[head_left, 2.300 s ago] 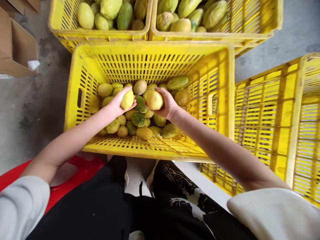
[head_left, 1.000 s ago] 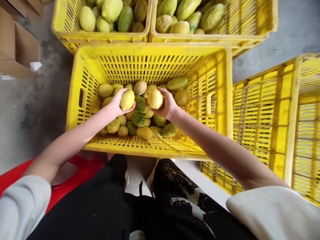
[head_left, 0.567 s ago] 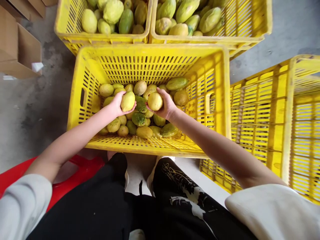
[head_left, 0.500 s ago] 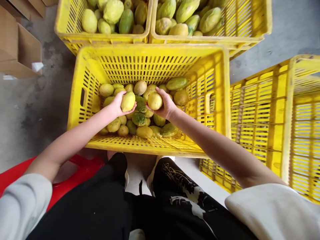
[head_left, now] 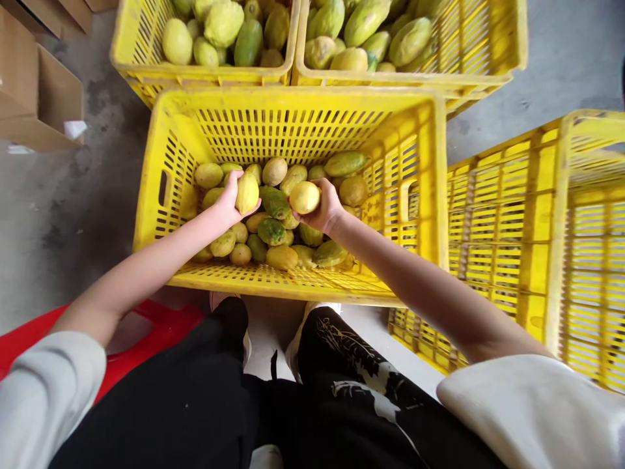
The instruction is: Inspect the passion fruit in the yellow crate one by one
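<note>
My left hand holds an oval yellow fruit, its fingers wrapped behind and under it. A rounder, pale yellow fruit rests in the grip of my right hand. Both hands are over the inside of a yellow slatted crate, a short gap apart. Below them on the crate's bottom lie several yellow and green fruits, among them a dark green one between the hands and a long greenish one at the back right.
Two more yellow crates of fruit adjoin the far side. Other yellow crates stand at the right. Cardboard boxes are at the upper left, and a red plastic object is beside my left leg.
The fruit in my left hand has turned more upright, and that hand has shifted slightly left. My right hand has rotated its fruit a little and moved slightly right.
</note>
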Tool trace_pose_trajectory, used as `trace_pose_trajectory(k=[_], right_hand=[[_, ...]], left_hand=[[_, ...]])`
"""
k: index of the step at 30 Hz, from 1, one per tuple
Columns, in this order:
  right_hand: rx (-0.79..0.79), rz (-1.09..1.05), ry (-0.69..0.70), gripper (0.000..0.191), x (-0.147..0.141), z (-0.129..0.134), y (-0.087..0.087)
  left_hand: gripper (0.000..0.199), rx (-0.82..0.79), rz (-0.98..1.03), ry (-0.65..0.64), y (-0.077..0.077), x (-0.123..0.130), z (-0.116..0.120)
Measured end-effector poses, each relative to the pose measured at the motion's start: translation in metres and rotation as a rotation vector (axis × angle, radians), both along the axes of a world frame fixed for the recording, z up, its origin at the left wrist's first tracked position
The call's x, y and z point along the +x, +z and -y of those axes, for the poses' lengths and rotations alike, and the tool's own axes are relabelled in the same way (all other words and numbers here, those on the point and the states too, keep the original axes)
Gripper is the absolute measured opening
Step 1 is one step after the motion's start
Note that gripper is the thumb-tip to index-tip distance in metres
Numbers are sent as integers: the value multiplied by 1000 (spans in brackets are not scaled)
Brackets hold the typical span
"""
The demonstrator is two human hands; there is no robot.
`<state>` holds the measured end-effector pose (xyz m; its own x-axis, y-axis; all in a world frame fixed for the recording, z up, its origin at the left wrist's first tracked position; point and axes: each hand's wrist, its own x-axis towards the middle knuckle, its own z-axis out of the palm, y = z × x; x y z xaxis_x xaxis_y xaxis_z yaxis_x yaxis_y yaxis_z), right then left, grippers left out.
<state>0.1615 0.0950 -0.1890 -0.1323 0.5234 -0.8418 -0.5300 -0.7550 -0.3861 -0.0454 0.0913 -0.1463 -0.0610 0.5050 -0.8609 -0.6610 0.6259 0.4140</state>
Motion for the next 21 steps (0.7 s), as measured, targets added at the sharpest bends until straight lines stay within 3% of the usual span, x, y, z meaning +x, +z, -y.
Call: trace_pose_trajectory(k=[6, 12, 16, 21], right_hand=[[9, -9, -4, 46, -5, 2, 5], [0, 42, 64, 42, -7, 5, 12], [15, 51, 108, 46, -3, 4, 11], [13, 61, 29, 34, -3, 4, 7]], left_hand=[[24, -105, 9, 2, 7, 6, 0], [39, -205, 59, 8, -3, 4, -1], [44, -187, 53, -3, -4, 4, -2], [38, -143, -4, -43, -3, 7, 1]])
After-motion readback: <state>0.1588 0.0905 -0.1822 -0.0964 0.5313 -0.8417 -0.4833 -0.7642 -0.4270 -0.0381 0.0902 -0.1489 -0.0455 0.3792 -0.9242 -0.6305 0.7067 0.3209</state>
